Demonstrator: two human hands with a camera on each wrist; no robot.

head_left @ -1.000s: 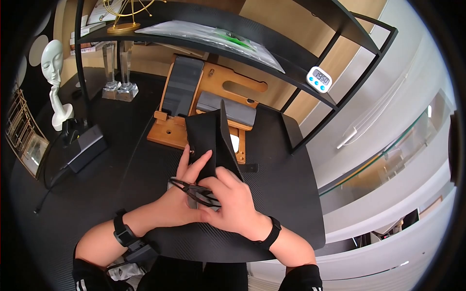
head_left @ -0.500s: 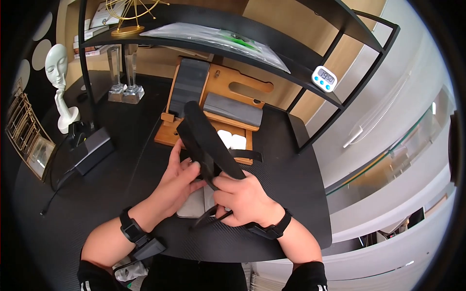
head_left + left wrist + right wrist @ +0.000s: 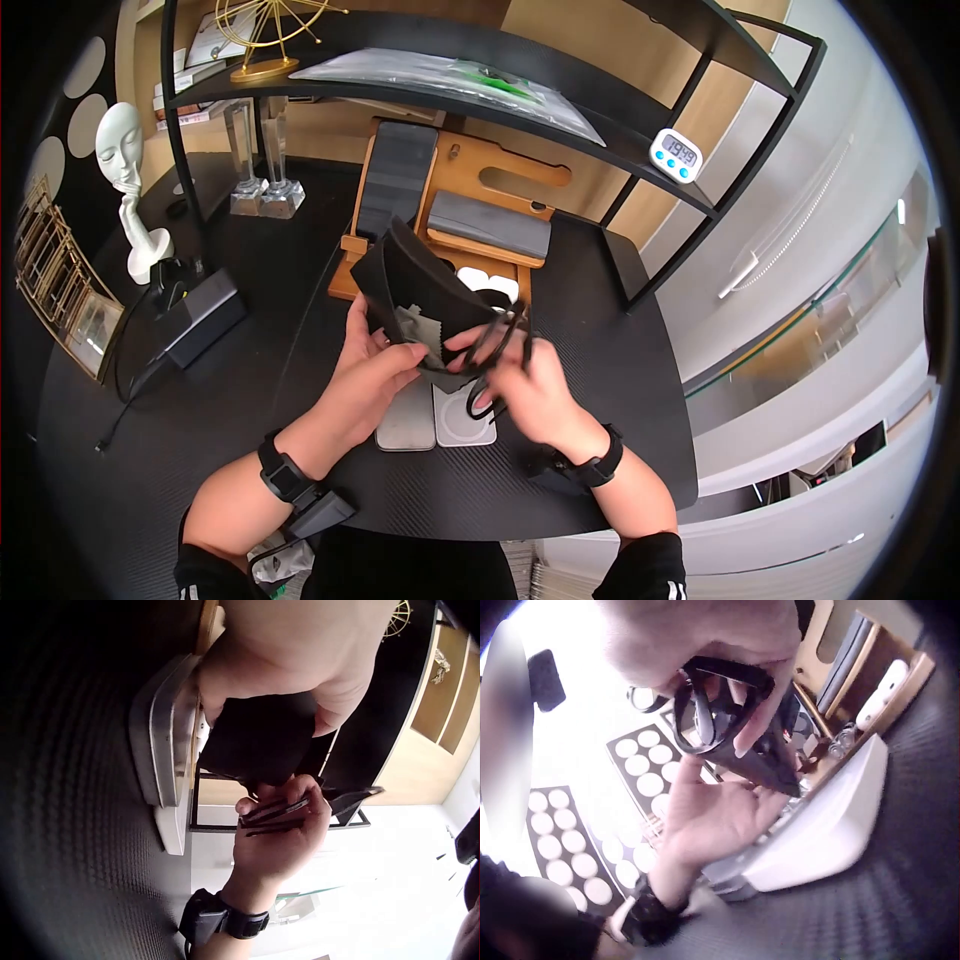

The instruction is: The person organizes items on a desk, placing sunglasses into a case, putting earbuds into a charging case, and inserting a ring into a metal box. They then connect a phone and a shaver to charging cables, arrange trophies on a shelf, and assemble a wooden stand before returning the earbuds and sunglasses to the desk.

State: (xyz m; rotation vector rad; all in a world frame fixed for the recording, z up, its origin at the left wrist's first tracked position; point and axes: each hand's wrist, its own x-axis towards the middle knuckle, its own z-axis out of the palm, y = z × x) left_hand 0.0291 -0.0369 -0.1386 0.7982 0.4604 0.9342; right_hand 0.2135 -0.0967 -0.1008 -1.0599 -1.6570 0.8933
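Observation:
A black case [image 3: 425, 285] stands open in the head view, with a grey cloth [image 3: 420, 328] showing inside its mouth. The left hand [image 3: 372, 388] grips the case's lower left side, thumb across the near edge. Black-framed glasses [image 3: 506, 340] are in the right hand [image 3: 540, 392], at the right side of the case; fast motion blurs its fingers. In the left wrist view, the right hand [image 3: 281, 840] pinches the folded glasses beside the case [image 3: 259, 735]. The right wrist view has the glasses [image 3: 720, 712] above the left hand [image 3: 720, 817].
Below the hands lie a grey tin [image 3: 407, 420] and a white square box [image 3: 466, 425]. Behind them is a wooden stand [image 3: 470, 165] with a phone [image 3: 398, 175]. A black shelf [image 3: 560, 110] carries a timer [image 3: 677, 156]; a white figurine [image 3: 135, 200] stands left.
The case has turned, so its open mouth and the grey cloth now show. The right hand has moved right, off the flap, with the glasses; the left hand kept its hold.

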